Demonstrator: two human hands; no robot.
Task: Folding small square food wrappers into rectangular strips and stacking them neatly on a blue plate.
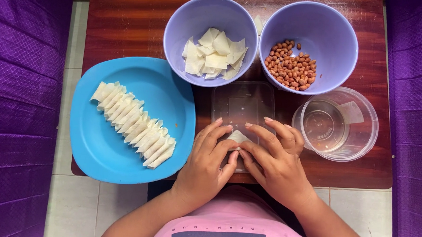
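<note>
Watching over the shoulder here. Both hands meet at the lower middle of the frame, right on top of a clear flat plastic lid (244, 102) that sits on the dark wooden table (130, 20). Between them is one small pale wrapper piece (239, 136), folded into a little pointed shape. The left hand (209, 163) has its fingertips curled in and pinched on the left edge of the wrapper piece, thumb tucked underneath toward the middle. The right hand (278, 159) comes in from the other side, fingers close together and bent, tips pressing on the wrapper's right edge. So both hands are clamped on that same little piece, touching each other at the thumbs.

Left side of the frame has a big blue plate (100, 151) with a diagonal row of finished rolled wrappers (135, 124) lined up tight, each one leaning on the next, running from upper left down toward the lower right of the plate.

Top middle is a lavender bowl (177, 27) holding a loose heap of flat square wrapper sheets (215, 54). Just beside it, top right, a second lavender bowl (338, 38) with a pile of peanuts (291, 65), reddish skins on. Below that one, at the right, a round clear plastic tub (362, 130) with a bit of water in the bottom, near the right hand but not touching it.

Purple fabric (22, 101) runs down both edges of the frame, and the person's pink shirt (235, 214) shows at the bottom.
</note>
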